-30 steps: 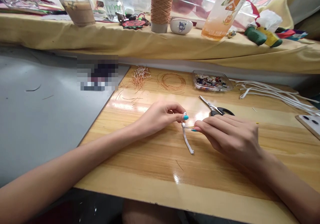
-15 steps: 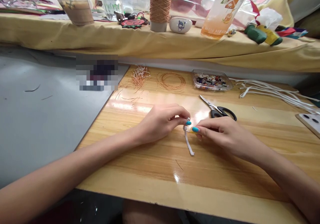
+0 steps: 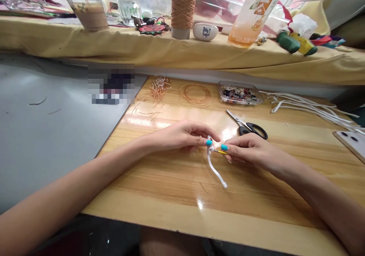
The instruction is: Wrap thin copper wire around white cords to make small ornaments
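Observation:
My left hand (image 3: 196,136) pinches a short white flat cord (image 3: 213,169) between thumb and fingers. One end of the cord pokes up above the thumb, and the longer tail hangs down over the wooden table. Close beside it, my right hand (image 3: 242,149) is closed on a thin yellow-handled tool (image 3: 222,152) with a slim metal shaft. The shaft points left and meets the cord just below my left thumb; its tip is hidden there. Black-handled scissors (image 3: 247,126) lie behind my right hand, blades pointing away to the left.
Along the table's back are a tangle of orange and white threads (image 3: 159,88), a coil of orange cord (image 3: 195,94), a clear box of beads (image 3: 240,93) and white cords (image 3: 310,109). A phone (image 3: 349,142) lies right. Bottles and a thread spool (image 3: 184,8) stand on the shelf.
My left hand has shifted slightly left and its fingers have straightened. More of the white cord shows, its tail hanging longer. The yellow-handled tool is more visible in my right hand.

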`<state>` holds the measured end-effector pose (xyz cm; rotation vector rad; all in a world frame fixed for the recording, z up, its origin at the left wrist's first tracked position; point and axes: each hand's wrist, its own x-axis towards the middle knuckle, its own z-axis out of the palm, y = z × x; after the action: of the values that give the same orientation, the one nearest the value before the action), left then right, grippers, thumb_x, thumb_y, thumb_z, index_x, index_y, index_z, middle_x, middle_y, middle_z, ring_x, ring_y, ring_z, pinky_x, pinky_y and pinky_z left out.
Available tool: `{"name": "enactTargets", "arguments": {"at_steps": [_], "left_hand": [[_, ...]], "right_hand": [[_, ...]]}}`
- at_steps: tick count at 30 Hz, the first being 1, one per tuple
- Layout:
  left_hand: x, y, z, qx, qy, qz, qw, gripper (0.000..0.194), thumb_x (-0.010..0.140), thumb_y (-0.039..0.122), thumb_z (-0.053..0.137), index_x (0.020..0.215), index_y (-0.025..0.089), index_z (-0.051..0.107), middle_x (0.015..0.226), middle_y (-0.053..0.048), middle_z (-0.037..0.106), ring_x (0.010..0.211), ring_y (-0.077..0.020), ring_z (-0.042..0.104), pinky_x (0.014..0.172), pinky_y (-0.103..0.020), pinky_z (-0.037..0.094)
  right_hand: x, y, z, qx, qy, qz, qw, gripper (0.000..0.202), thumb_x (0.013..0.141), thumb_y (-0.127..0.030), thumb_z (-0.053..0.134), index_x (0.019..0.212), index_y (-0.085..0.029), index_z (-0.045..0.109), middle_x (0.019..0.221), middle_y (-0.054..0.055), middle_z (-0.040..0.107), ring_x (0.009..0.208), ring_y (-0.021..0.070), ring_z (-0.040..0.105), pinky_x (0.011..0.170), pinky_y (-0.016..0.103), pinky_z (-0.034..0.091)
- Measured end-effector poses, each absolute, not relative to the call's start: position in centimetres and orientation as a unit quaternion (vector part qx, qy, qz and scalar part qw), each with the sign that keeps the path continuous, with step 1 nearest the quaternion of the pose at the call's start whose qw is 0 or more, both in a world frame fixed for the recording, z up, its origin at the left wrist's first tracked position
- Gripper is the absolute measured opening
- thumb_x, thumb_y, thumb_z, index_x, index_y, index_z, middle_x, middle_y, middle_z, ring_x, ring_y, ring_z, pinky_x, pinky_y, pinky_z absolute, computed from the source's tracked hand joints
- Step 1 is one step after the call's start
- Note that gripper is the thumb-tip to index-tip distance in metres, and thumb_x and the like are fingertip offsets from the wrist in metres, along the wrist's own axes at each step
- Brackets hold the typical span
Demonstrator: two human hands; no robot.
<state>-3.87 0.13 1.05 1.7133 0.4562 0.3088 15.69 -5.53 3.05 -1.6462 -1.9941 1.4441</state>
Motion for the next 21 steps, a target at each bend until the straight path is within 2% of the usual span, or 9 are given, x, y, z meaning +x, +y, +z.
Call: {"name": "enactTargets", "arguments": {"at_steps": [9, 16, 21], "left_hand": [[-3.82, 0.16, 0.82, 0.766, 0.185, 0.158, 0.595, 0.02, 0.079, 0.023, 0.046, 0.094, 0.015, 0.057, 0.087, -0.003, 0.059, 0.077, -0.01, 0.05, 0.069, -0.023, 0.038], [-3.7, -0.2, 1.0, 0.811, 0.195, 0.154, 0.529, 0.017, 0.081, 0.024, 0.042, 0.087, 0.014, 0.055, 0.08, -0.001, 0.056, 0.071, -0.0081, 0.047, 0.064, -0.02, 0.036], [-3.75, -0.17, 0.88, 0.809, 0.212, 0.155, 0.526, 0.018, 0.081, 0.027, 0.042, 0.084, 0.014, 0.053, 0.073, 0.001, 0.052, 0.064, -0.0069, 0.044, 0.059, -0.019, 0.035]], "right_hand": [[15.67, -5.58, 2.84, -0.528, -0.664, 0.515, 0.119, 0.042, 0.073, -0.054, 0.044, 0.057, -0.016, 0.05, 0.046, -0.005, 0.03, 0.041, 0.0049, 0.022, 0.04, 0.022, 0.015], [15.66, -5.72, 2.68, -0.517, -0.701, 0.475, 0.129, 0.042, 0.078, -0.051, 0.038, 0.06, -0.015, 0.051, 0.05, -0.004, 0.037, 0.044, 0.0061, 0.03, 0.04, 0.021, 0.022], [15.58, -5.8, 3.12, -0.51, -0.749, 0.399, 0.139, 0.041, 0.08, -0.048, 0.035, 0.061, -0.016, 0.053, 0.054, -0.001, 0.044, 0.05, 0.0088, 0.04, 0.046, 0.022, 0.03]]}}
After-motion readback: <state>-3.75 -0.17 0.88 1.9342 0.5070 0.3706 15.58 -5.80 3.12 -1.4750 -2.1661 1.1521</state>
